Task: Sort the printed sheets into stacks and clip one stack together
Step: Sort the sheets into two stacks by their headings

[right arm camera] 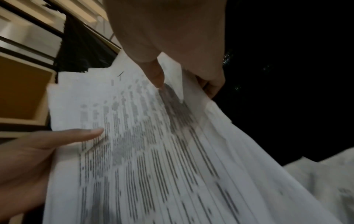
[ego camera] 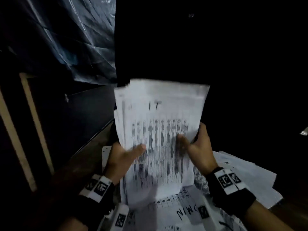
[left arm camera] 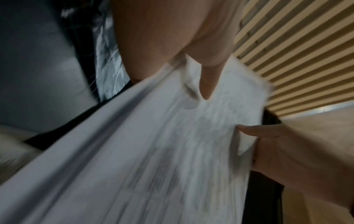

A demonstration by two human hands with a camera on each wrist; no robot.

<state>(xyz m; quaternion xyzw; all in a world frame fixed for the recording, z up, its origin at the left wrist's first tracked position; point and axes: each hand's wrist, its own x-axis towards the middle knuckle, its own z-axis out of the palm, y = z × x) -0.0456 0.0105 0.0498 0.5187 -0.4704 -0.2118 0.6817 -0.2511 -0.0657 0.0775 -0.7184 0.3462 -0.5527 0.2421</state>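
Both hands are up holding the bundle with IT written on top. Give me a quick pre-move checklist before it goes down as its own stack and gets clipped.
1. Left hand grips the IT bundle, thumb across the front: ok.
2. Right hand grips the bundle's right edge, thumb on the print: ok.
3. Bundle edges squared: not ok, the sheets fan out at the top left corner.
4. Top sheet label readable: ok, handwritten IT above the printed columns.
5. Free place to set it down: cannot tell; loose sheets lie below and to the right, and a sheet with handwriting lies underneath.
6. Clip within reach: cannot tell, none shows in any view.
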